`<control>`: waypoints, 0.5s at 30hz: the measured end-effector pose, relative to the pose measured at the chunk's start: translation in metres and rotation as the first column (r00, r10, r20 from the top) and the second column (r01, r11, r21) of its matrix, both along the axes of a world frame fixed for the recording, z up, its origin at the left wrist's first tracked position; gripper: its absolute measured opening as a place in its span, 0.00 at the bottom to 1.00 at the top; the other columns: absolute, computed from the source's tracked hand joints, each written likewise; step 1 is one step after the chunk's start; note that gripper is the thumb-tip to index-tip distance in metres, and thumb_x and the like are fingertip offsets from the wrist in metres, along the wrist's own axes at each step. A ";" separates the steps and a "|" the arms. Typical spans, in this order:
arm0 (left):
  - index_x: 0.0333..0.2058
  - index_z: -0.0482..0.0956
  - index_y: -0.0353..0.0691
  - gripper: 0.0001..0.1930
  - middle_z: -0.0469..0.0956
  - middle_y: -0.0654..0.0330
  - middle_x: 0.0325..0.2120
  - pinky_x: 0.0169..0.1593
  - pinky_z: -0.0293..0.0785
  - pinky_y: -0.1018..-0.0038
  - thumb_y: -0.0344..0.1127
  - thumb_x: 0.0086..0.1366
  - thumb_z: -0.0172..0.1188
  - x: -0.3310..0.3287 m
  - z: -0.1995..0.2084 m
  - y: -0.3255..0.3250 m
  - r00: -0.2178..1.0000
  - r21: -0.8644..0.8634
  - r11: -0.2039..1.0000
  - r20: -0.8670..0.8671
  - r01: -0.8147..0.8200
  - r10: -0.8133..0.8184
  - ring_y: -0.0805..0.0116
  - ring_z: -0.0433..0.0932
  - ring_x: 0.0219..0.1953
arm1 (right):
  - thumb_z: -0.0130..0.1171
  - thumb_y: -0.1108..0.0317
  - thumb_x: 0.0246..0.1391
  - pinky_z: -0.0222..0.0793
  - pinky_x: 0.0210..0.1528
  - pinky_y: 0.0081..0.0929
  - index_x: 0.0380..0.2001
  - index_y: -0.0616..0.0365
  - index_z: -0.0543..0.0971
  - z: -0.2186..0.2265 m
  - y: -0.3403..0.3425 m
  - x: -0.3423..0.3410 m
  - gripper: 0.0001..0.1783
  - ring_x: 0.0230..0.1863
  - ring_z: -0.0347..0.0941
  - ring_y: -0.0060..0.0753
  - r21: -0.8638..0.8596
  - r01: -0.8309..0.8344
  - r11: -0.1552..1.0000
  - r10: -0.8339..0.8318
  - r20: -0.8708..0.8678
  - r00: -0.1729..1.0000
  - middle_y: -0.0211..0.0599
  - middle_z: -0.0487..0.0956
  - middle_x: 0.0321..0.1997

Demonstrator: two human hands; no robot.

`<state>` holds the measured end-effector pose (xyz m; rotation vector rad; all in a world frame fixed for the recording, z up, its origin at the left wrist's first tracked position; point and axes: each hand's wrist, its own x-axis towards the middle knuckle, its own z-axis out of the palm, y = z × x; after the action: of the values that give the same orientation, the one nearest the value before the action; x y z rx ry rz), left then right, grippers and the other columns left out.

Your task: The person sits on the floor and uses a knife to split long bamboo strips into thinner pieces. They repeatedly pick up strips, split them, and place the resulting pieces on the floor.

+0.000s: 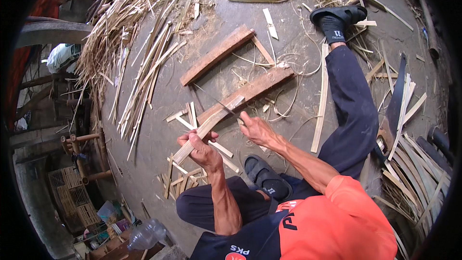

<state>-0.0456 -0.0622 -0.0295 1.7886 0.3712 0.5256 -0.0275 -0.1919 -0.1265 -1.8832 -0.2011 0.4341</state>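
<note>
Many slender strips (153,74) lie roughly lengthwise at the left, set aside, we judge, to keep the working patch free. Nearer, short pieces (185,183) lie crisscross below the left hand (204,151). That hand is closed around a pale flat strip (211,121), thumb on top; we take this as steadying it, with a stretch left bare toward the blade. The strip slants up and right, its far end over the lower wooden beam (264,84), which probably serves as a rest. A thin knife (232,111) crosses near that end, its grip clamped in the right hand (260,130); we cannot tell how deep the edge bites. Farther right, one long strip (321,101) lies beside the outstretched leg (346,110). Beyond that, we note what looks like a handsaw (398,86), seemingly parked within reach.
</note>
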 end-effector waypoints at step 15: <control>0.34 0.57 0.38 0.10 0.69 0.54 0.21 0.21 0.68 0.76 0.39 0.66 0.35 0.005 -0.011 0.012 0.998 -0.128 0.992 0.059 0.005 0.003 0.68 0.72 0.16 | 0.44 0.65 0.52 0.63 0.25 0.51 0.33 0.62 0.57 -0.046 -0.011 0.003 0.12 0.23 0.68 0.64 -0.119 -0.027 0.992 0.033 0.049 0.998 0.57 0.70 0.19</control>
<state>-0.0409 -0.0500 -0.0409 1.6462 0.3554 0.5404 -0.0243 -0.2027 -0.1725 -2.0115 -0.2422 0.4267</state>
